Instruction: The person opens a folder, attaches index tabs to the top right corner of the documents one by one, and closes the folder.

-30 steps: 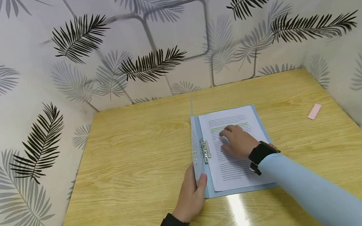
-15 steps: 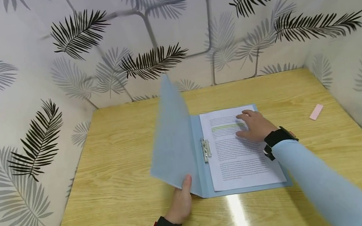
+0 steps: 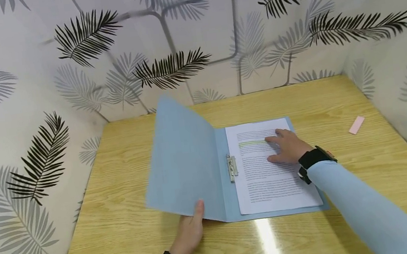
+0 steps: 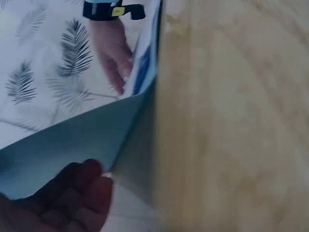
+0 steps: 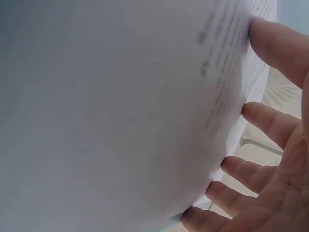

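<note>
A light blue folder [image 3: 189, 167] lies on the table in the head view, with its cover raised at a slant to the left. My left hand [image 3: 187, 234] pinches the cover's lower edge, thumb on the inner face and fingers behind it. Printed sheets [image 3: 263, 190] lie on the folder's right side, one text line marked in yellow-green. Beside them, near the fold, is a metal clip [image 3: 232, 168]. My right hand [image 3: 288, 148] spreads over the upper right of the sheets. In the right wrist view its fingertips [image 5: 260, 113] touch the paper.
A small pink rectangular piece [image 3: 356, 125] rests on the wood-grain table [image 3: 112, 199], to the right of the folder. Leaf-patterned cloth [image 3: 183, 31] stands behind the table and at both sides.
My left hand has swung the folder's cover from upright down toward the left. My right hand has slid rightward across the sheets, mostly within the first half second.
</note>
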Tool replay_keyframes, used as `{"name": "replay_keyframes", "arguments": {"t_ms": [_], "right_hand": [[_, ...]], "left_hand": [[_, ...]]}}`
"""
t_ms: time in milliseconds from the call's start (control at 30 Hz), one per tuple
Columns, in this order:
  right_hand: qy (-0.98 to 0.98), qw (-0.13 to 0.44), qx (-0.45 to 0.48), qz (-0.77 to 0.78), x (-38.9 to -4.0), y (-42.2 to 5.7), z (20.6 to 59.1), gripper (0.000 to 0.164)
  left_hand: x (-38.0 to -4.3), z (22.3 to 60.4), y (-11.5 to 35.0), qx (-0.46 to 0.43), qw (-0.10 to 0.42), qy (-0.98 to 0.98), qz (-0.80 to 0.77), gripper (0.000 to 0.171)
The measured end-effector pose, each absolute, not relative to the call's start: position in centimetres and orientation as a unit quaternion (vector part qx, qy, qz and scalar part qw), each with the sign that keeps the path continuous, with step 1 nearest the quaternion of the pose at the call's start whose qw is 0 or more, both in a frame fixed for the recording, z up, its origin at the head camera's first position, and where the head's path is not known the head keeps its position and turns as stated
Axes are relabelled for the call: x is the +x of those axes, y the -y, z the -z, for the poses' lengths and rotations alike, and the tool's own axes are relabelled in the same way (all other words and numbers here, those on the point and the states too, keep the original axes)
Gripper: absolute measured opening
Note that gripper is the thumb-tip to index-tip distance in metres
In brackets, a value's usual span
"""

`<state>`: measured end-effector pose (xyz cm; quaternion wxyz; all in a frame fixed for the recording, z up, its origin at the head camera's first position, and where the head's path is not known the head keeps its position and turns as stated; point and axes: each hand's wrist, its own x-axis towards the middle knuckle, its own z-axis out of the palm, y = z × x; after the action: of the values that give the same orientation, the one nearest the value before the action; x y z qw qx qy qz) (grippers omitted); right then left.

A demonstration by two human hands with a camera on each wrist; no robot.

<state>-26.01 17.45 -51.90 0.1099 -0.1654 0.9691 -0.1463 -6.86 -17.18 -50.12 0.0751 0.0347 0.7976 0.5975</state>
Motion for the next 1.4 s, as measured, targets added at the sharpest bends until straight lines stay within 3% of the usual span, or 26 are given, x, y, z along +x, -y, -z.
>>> {"name": "replay_keyframes", "arguments": {"t_ms": [100, 200, 433, 500, 567, 667, 800, 933, 1033, 1100, 1233, 1400], "right_hand": [[-0.968, 0.114, -0.160, 0.155, -25.7, -17.4, 51.6, 0.075], [-0.968, 0.116, -0.158, 0.159, -25.5, -17.4, 51.3, 0.074], [-0.966, 0.125, -0.159, 0.161, -25.5, -17.3, 51.2, 0.075], [-0.966, 0.125, -0.160, 0.159, -25.6, -17.3, 51.3, 0.075], [-0.967, 0.124, -0.160, 0.153, -25.7, -17.4, 51.4, 0.075], [-0.969, 0.120, -0.158, 0.146, -25.8, -17.5, 51.5, 0.075], [-0.969, 0.124, -0.154, 0.149, -25.8, -17.5, 51.6, 0.075], [-0.968, 0.123, -0.155, 0.153, -25.9, -17.6, 51.8, 0.076], [-0.968, 0.120, -0.157, 0.154, -26.0, -17.7, 51.8, 0.078], [-0.968, 0.119, -0.160, 0.151, -26.0, -17.7, 51.7, 0.080], [-0.972, 0.095, -0.183, 0.114, -25.7, -16.7, 51.2, 0.081], [-0.954, 0.046, -0.277, 0.106, -24.9, -14.2, 50.0, 0.065]], "left_hand": [[-6.8, 48.8, 18.6, 0.025, -0.014, -0.782, -0.623, 0.053], [-7.3, 47.5, 20.2, 0.036, -0.144, -0.752, -0.642, 0.047], [-7.7, 47.0, 22.5, 0.035, -0.435, -0.777, -0.453, 0.063], [-7.9, 46.9, 22.9, 0.055, -0.480, -0.791, -0.376, 0.056], [-8.1, 46.6, 23.0, 0.064, -0.491, -0.815, -0.300, 0.044], [-8.4, 46.5, 23.1, 0.048, -0.460, -0.861, -0.211, 0.031], [-9.0, 47.0, 22.9, 0.044, -0.361, -0.924, -0.123, 0.028], [-9.9, 47.6, 21.1, 0.119, -0.185, -0.969, -0.115, 0.042], [-10.8, 47.9, 18.0, 0.149, -0.034, -0.981, -0.117, 0.066], [-11.5, 48.0, 15.8, 0.152, 0.036, -0.982, -0.107, 0.082], [-13.1, 48.2, 12.5, 0.149, 0.086, -0.983, -0.071, 0.102], [-14.6, 48.1, 10.2, 0.129, 0.101, -0.986, -0.031, 0.113]]}}
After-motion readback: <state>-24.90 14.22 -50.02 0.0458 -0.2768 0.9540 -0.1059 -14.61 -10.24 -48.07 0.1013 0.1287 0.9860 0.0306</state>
